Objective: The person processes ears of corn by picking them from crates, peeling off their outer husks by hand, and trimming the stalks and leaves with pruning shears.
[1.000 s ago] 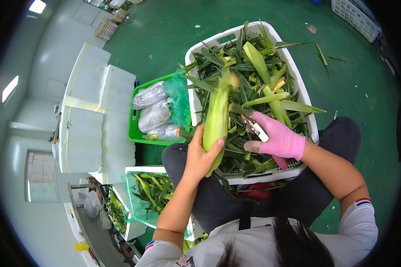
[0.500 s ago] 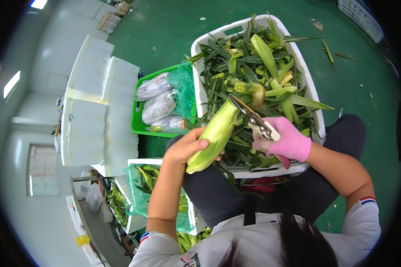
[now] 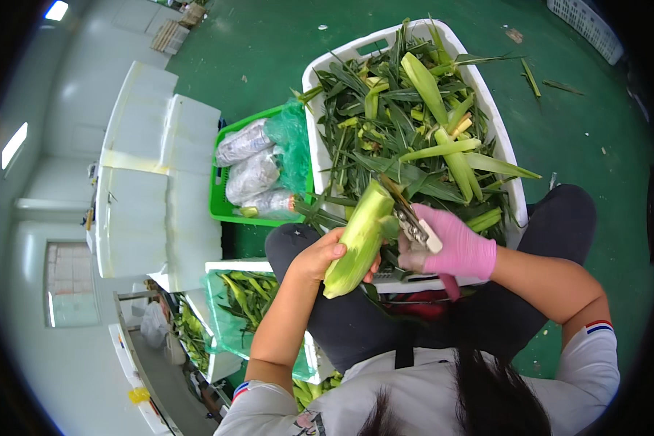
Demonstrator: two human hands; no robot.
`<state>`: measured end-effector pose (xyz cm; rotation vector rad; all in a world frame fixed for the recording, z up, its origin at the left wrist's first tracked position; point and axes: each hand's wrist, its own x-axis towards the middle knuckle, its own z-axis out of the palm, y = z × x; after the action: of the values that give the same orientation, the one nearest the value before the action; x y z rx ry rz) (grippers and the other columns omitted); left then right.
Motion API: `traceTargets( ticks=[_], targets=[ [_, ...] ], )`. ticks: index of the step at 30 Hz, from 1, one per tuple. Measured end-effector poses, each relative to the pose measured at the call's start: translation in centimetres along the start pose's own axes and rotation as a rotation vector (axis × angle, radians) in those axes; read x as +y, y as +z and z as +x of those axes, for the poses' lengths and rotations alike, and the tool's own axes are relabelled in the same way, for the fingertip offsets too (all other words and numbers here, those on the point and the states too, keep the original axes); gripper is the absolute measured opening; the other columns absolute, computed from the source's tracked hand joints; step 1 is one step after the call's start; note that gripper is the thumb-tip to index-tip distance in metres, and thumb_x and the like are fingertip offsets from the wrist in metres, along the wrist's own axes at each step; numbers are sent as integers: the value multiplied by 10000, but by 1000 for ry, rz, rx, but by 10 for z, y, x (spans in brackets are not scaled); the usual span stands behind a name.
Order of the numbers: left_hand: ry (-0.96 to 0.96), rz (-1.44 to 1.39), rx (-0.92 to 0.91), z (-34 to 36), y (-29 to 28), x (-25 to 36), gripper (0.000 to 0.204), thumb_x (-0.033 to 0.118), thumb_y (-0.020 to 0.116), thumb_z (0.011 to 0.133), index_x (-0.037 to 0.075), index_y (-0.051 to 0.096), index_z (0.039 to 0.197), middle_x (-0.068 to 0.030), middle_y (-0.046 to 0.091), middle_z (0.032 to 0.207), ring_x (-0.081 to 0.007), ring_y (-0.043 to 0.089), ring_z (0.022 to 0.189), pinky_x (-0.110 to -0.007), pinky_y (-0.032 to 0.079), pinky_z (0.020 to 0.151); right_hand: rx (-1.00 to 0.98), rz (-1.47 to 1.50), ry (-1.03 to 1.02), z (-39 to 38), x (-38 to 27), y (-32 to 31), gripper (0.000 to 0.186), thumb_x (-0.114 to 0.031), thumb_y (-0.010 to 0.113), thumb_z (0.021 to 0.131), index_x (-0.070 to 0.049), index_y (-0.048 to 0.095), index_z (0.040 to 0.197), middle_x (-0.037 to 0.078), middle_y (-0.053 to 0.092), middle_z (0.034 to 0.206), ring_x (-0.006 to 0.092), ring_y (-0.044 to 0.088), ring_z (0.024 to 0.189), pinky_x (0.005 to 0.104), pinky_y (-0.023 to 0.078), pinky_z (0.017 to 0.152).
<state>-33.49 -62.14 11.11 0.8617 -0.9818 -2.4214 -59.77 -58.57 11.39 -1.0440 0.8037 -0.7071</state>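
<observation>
My bare left hand [image 3: 321,256] grips an ear of corn in its pale green husk [image 3: 358,238], held slanted over my lap at the near edge of a white crate [image 3: 317,123]. My right hand [image 3: 452,249], in a pink glove, holds metal shears [image 3: 408,218] whose blades meet the upper end of the ear. The crate in front of me is full of green husk leaves and several more ears [image 3: 423,80].
A green basket [image 3: 221,211] left of the crate holds bagged bundles and a green net bag. White foam boxes [image 3: 156,167] stand further left. A white box with corn in green plastic [image 3: 243,305] sits by my left knee. Green floor with husk scraps lies around.
The ear has been lowered from upright over the crate to a slant near my lap. The shears in my right hand have closed in on its upper end.
</observation>
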Motion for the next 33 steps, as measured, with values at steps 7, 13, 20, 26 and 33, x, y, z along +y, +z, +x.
traceTargets(
  ticks=[7,13,20,26,33],
  targets=[
    [440,-311,205,-118,-36,-26,776,499,640,782,-37,417,1297,-177,585,926,-255,588,759,-367,536,642,274,491,181,22,11,-31,318,-348,603,864,-59,531,973,26,523,729,166,534,644,319,466,626],
    [721,-701,1425,-392,-44,-237,519,469,554,888,92,522,1244,-107,617,985,-225,597,811,-375,549,674,145,545,296,28,35,-22,398,-414,544,909,-53,539,1077,37,541,794,180,534,722,342,462,685],
    [749,-1227,2440,-551,46,-485,384,457,464,948,130,550,1128,-70,602,1119,-216,598,990,-388,531,722,178,156,222,41,60,-41,475,-392,534,944,-47,488,1267,66,550,1074,199,535,988,360,433,914],
    [421,-358,2032,-414,-103,-334,309,208,548,923,49,567,1186,-117,648,1004,-193,631,867,-316,536,765,321,143,256,51,63,-22,440,-344,517,963,-24,499,1264,86,580,1070,202,550,1027,334,422,944],
    [-868,-326,2141,-345,-315,-355,547,283,641,821,29,481,1278,-193,546,1266,-355,533,1160,-468,477,903,220,-72,254,42,44,39,496,-303,499,972,-3,410,1357,133,563,1169,239,528,1117,379,380,1015]
  ],
)
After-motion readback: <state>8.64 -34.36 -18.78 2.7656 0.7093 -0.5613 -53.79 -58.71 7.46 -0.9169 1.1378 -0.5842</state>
